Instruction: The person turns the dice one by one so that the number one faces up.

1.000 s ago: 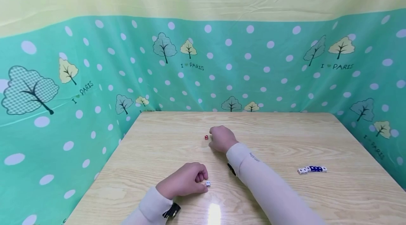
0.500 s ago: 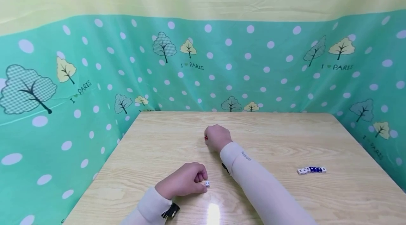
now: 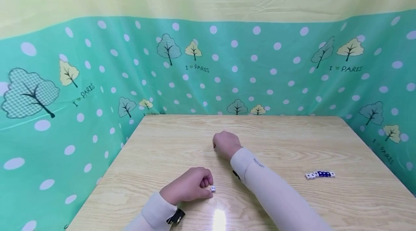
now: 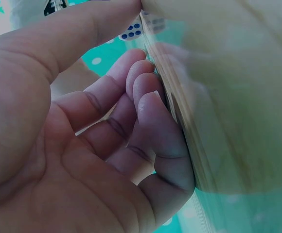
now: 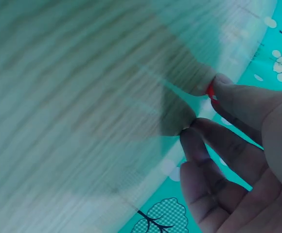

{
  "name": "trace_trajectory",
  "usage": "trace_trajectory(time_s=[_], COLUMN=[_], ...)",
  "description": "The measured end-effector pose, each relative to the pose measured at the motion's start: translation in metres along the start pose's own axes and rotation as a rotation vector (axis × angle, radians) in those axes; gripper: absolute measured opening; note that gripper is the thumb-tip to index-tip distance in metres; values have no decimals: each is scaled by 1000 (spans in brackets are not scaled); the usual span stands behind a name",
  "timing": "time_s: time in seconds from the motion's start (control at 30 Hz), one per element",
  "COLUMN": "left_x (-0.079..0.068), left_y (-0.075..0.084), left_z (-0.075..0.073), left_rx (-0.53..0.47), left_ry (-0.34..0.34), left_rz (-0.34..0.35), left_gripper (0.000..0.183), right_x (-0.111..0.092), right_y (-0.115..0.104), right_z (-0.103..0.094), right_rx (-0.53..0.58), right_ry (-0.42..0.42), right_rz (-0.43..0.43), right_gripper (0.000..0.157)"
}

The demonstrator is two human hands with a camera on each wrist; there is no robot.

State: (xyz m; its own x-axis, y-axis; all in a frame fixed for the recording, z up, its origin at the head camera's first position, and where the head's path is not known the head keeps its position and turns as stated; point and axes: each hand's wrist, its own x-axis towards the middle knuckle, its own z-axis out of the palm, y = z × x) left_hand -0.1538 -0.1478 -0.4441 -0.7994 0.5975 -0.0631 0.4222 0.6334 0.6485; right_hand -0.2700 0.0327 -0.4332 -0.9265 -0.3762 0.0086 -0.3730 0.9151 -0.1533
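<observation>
My right hand point(image 3: 226, 144) is at the far middle of the table, pinching a small red die point(image 5: 210, 91) between thumb and index finger. Most of that die is hidden by the fingers, and it sits close to the tabletop. Nearer me, my left hand point(image 3: 191, 185) rests on the table on its side, fingers loosely curled and thumb extended. A white die point(image 3: 213, 189) with dark pips lies on the table just off its thumb tip and index finger. In the left wrist view the same white die point(image 4: 131, 33) shows in the gap between thumb and fingers.
Towards the right of the wooden table point(image 3: 279, 133) lies a touching row of several white and blue dice point(image 3: 320, 174). A green and yellow patterned curtain point(image 3: 227, 64) hangs along the back and both sides. My right forearm crosses the table's near middle.
My right hand moved left onto the red die, took hold of it, and has since drawn slightly right and towards me. The left hand and white die have stayed put.
</observation>
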Motion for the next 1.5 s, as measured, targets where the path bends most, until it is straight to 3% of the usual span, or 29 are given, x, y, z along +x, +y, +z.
trace_trajectory(time_s=[0.17, 0.33, 0.57, 0.87, 1.17, 1.5], left_x=[2, 3, 2, 2, 2, 2], left_y=[-1, -2, -1, -1, -1, -1], left_z=[2, 2, 1, 1, 2, 1], left_rx=[-5, -1, -4, -3, -7, -1], left_ry=[-7, -12, -11, -6, -11, -11], left_rz=[-13, -22, -35, -35, -27, -27], left_gripper=[24, 25, 24, 25, 24, 25], right_x=[-13, -27, -57, -96, -133, -168], right_y=[8, 15, 24, 43, 56, 65], right_z=[3, 3, -3, -5, -10, -13], right_rx=[-14, -95, -171, -116, -17, -29], right_ry=[3, 11, 93, 167, 171, 194], right_rz=[-29, -57, -117, -212, -214, -268], right_gripper=[23, 26, 15, 16, 17, 21])
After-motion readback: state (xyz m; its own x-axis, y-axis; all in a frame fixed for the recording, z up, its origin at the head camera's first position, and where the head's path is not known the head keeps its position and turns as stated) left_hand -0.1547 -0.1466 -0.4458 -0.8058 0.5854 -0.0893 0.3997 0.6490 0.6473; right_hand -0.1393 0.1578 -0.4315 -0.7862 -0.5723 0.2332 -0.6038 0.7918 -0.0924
